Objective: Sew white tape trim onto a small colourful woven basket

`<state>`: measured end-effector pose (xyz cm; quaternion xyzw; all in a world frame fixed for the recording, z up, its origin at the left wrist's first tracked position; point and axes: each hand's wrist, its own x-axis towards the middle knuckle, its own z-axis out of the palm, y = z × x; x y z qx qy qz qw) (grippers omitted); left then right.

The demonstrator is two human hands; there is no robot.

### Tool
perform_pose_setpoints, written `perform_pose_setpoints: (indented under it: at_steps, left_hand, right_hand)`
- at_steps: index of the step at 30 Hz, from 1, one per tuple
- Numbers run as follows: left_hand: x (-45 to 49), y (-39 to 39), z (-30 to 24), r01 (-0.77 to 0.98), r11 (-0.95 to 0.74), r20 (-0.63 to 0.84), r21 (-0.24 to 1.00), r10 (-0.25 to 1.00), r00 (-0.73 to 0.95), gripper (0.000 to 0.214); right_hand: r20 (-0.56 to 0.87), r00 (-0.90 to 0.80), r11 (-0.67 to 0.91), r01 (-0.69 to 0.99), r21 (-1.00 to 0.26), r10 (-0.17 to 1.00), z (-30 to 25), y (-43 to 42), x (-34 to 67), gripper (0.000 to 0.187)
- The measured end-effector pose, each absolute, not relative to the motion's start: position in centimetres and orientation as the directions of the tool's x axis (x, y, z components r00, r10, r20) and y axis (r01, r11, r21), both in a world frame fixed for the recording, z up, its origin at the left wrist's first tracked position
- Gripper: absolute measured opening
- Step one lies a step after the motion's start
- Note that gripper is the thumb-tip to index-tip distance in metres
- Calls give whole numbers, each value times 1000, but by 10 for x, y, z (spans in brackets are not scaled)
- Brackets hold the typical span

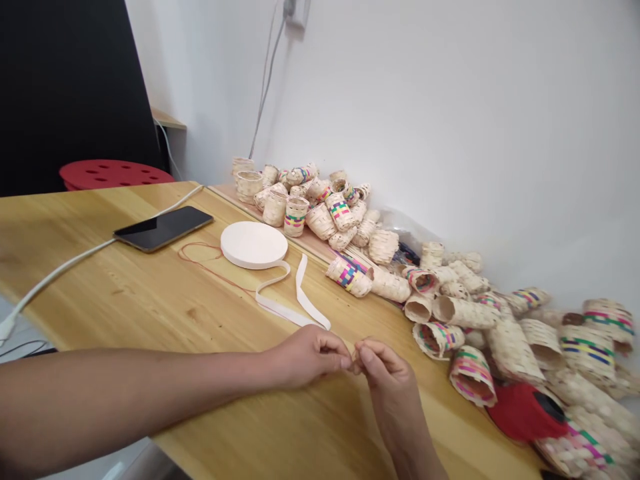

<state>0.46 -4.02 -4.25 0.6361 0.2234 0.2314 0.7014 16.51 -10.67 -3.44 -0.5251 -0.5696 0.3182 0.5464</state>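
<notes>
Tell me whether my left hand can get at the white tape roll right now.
Probably yes. Only bare table and a loose tape strip lie between the left hand and the white tape roll, though its fingers are pinched together against the right hand.

Two hands, one phone, one tape roll.

Home craft workspace: wooden table heaped with small woven baskets, ribbon roll, charging phone.

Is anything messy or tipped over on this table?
Yes. The baskets lie tumbled in a heap along the wall, many on their sides. A ribbon trails loose from its roll, and a red thread sprawls beside it.
</notes>
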Motion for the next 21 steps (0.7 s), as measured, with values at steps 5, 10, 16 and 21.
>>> perform_pose_setpoints:
  at_steps: [5, 10, 16, 21]
  left_hand:
    - [-1, -41, -34, -56, -63, 83, 996, 614, 785, 23]
    - [-8, -33, -23, -32, -179, 148, 983, 683, 715, 22]
    - [-8, -28, -24, -24, -238, 193, 971, 719, 668, 24]
    - [-6, -24, -27, 72, -181, 95, 981, 767, 635, 25]
  right_hand:
    - [580, -90, 458, 715, -529, 809, -26, -108, 171, 16]
    - [639, -230, 462, 858, -223, 734, -23, -110, 168, 13]
    - [647, -191, 424, 878, -224, 738, -25, -112, 163, 23]
    - [661, -172, 442, 857, -265, 731, -23, -115, 163, 19]
